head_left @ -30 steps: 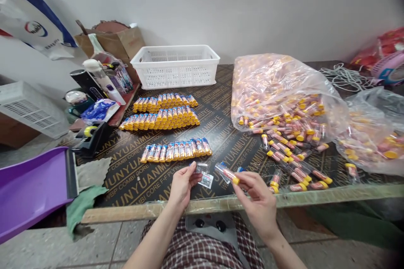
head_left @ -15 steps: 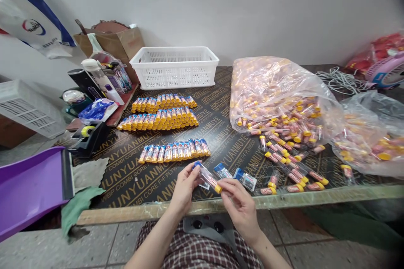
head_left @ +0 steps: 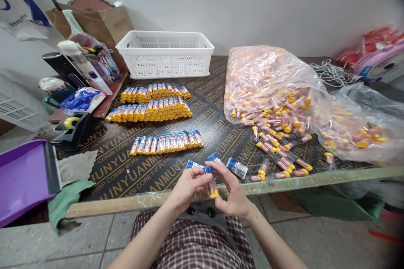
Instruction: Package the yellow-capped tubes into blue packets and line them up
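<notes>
Above the table's front edge, a small clear tube (head_left: pixel 212 185) with a yellow cap is held roughly upright, cap down, with blue at its top. My left hand (head_left: pixel 187 188) pinches its upper part between thumb and fingers. Around its other side curls my right hand (head_left: pixel 232 191), index finger near the blue top and thumb by the yellow cap. Just behind the hands lie blue-and-white printed labels (head_left: pixel 237 168), partly hidden by my fingers. A row of tubes with blue tops (head_left: pixel 167 142) stands beyond, to the left.
Stacked blue-topped tubes (head_left: pixel 150 109) lie farther back, before a white plastic basket (head_left: pixel 166 63). On the right, loose yellow-capped tubes (head_left: pixel 277 151) spill from a clear plastic bag (head_left: pixel 259 71). A tape dispenser (head_left: pixel 74 132) and purple dustpan (head_left: pixel 25 180) are at left.
The tube has turned from slanting to nearly upright, and blue now shows at its top. My right hand has shifted from the cap end up around the tube. The view has shifted slightly.
</notes>
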A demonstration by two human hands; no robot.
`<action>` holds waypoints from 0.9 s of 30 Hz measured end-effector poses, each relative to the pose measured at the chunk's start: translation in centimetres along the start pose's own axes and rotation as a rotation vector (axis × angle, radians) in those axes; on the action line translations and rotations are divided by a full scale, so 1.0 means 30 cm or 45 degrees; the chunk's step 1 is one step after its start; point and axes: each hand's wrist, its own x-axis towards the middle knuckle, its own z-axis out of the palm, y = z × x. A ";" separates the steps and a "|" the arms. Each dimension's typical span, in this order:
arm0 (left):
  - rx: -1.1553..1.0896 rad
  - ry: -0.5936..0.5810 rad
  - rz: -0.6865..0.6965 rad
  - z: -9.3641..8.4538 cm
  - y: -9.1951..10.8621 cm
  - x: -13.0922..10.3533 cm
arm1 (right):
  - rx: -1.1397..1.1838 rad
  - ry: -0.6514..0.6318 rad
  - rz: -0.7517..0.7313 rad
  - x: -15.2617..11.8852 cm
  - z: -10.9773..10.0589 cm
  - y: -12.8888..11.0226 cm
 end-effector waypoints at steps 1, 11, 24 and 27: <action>0.004 -0.002 -0.005 0.002 -0.001 -0.001 | 0.023 0.010 0.005 -0.003 0.001 0.001; -0.003 0.016 -0.014 0.009 -0.001 -0.008 | 0.101 0.124 0.003 -0.010 0.018 0.010; 0.156 0.204 0.096 -0.067 0.041 0.001 | -0.132 0.107 0.132 0.018 -0.080 0.044; 0.463 0.559 0.336 -0.205 0.145 0.026 | -0.645 0.405 0.357 0.012 -0.254 0.165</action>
